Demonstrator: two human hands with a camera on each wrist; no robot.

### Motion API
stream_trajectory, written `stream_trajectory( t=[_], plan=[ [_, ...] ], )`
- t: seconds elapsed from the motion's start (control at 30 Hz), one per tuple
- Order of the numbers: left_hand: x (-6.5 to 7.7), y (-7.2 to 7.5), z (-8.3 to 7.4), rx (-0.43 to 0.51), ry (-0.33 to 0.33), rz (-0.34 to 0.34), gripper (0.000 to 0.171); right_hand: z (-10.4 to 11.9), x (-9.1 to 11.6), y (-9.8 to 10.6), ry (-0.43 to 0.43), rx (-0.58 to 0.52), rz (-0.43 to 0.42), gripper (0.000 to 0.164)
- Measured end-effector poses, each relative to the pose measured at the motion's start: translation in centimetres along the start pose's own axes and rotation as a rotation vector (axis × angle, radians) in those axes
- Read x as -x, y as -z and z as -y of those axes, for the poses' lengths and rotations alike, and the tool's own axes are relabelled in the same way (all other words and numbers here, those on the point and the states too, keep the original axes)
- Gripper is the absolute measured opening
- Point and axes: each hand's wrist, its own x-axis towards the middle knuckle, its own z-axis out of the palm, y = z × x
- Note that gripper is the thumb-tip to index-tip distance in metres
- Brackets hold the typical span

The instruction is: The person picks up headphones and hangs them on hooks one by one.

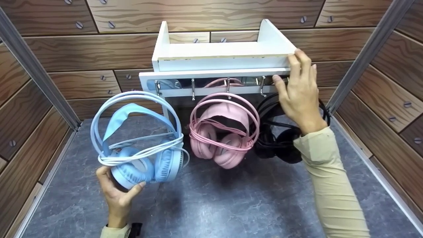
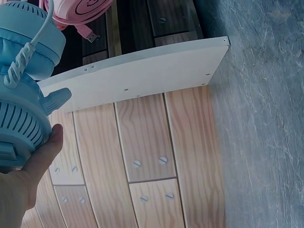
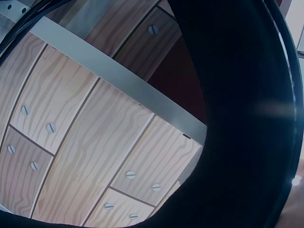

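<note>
Light blue headphones (image 1: 168, 165), their cable wrapped around them, are tilted in front of the rack's left end. My left hand (image 1: 115, 195) grips them by an ear cup from below; in the left wrist view the thumb lies along the slotted blue cup (image 2: 21, 123). With its fingertips on the right front corner of the white rack (image 1: 211, 49), my right hand (image 1: 302, 96) rests, thumb against the hook rail. Pink headphones (image 1: 228, 155) hang at the middle hooks. Black headphones (image 1: 289, 148) hang at the right, partly behind my right hand and sleeve.
A row of metal hooks (image 1: 193, 89) lines the rack's front rail. Behind stands a wood-patterned wall (image 1: 211, 15), and similar panels close both sides. The floor is a grey marbled surface (image 1: 211, 205). In the right wrist view, a black band (image 3: 242, 114) fills the right side.
</note>
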Motion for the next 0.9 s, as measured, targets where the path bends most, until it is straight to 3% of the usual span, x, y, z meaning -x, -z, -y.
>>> stream_trajectory(
  t=[0.9],
  plan=[
    [0.51, -0.07, 0.20, -0.094, 0.058, 0.005, 0.079, 0.02, 0.11, -0.09, 0.001, 0.001, -0.008, 0.055]
  ],
)
